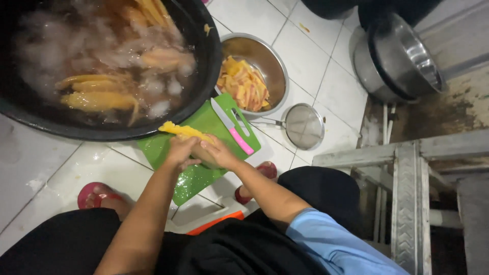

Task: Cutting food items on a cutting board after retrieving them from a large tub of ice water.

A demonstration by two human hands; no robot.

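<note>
The yellow food piece (186, 131) lies on a bright green cutting board (204, 122), whose surface near the left hand (181, 150) and right hand (218, 152) shows pale speckles, perhaps water drops. A knife (233, 127) on the board has a pink handle and a pale green blade. The steel bowl (265, 61) is silver-grey with a brownish inside and holds orange-yellow slices (243, 84). The big basin (204, 66) is black, its water brownish with white foam and yellow-orange pieces. The strainer (304, 126) is grey mesh. The floor (300, 51) is white tile with dark grout lines. The sandals (91, 193) are red. The sleeve (336, 244) is light blue.
</note>
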